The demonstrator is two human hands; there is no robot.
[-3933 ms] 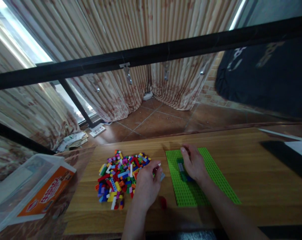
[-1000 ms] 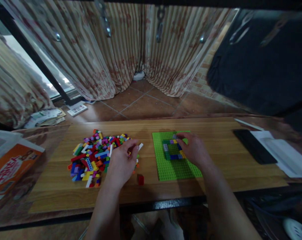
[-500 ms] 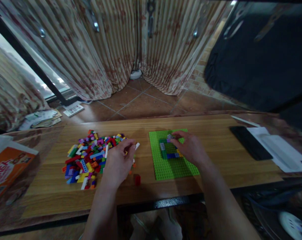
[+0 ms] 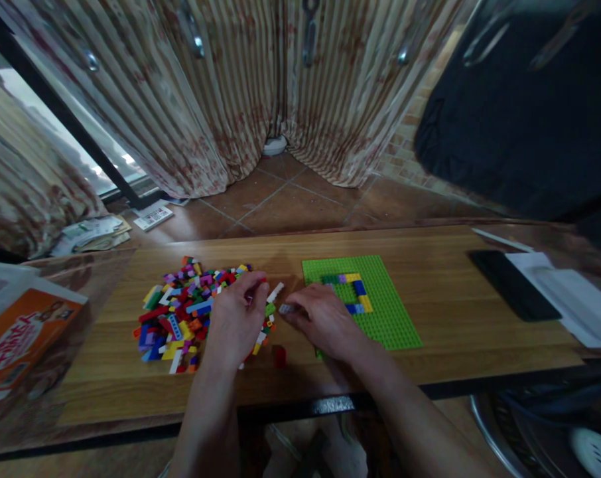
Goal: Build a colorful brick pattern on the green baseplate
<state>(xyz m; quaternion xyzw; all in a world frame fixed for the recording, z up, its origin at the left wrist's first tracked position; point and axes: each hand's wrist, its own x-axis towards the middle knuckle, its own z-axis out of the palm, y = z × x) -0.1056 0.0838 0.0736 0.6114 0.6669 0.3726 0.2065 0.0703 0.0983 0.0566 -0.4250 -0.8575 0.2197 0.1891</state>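
My right hand (image 4: 328, 320) pinches a small grey brick (image 4: 286, 309) over the table, just left of the green baseplate (image 4: 393, 325). A square outline of blue, yellow, green and purple bricks (image 4: 361, 287) stands on the plate, its near left part hidden by that hand. Over the right side of the brick pile (image 4: 181, 312) is my left hand (image 4: 237, 318), its thumb and fingers curled together. Whatever is between those fingertips is too small to make out. Close to them lie a white brick (image 4: 275, 292) and a lime green brick (image 4: 270, 309).
A red brick (image 4: 279, 356) lies near the front of the wooden table (image 4: 440, 285). An orange box (image 4: 24, 338) stands at far left. On the right are a black phone-like slab (image 4: 514, 284) and a white tray-like object (image 4: 572, 302).
My right hand has moved left from the brick outline to the plate's left edge, with the grey brick in its fingers. My left hand has stayed over the pile's right side.
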